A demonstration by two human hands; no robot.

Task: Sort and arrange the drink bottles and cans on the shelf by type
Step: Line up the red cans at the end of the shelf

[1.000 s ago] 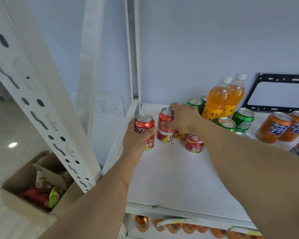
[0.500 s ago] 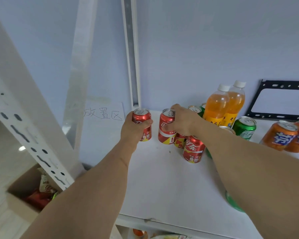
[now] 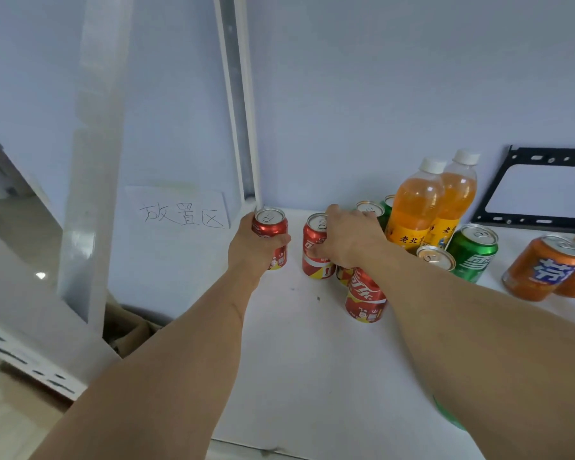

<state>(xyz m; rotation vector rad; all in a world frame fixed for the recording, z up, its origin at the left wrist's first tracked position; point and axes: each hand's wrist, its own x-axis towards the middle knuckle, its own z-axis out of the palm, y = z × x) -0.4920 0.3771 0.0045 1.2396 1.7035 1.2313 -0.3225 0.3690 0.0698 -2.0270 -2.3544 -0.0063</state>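
On the white shelf (image 3: 312, 360), the left hand (image 3: 251, 250) grips a red cola can (image 3: 270, 229) upright near the frame's centre, just right of it the right hand (image 3: 349, 239) curls around a second red can (image 3: 314, 250), while orange bottles (image 3: 419, 207) stand behind at the right.

Red cans (image 3: 365, 295): glossy printed metal, bare silvery tops. Green can (image 3: 473, 257), orange cans (image 3: 541, 268): same glossy metal. Bottles (image 3: 415, 207): clear smooth plastic, matt white caps. Shelf (image 3: 312, 360): matt white board, lightly speckled. Sign (image 3: 180, 212): matt paper. Bracket (image 3: 545, 157): matt black metal.
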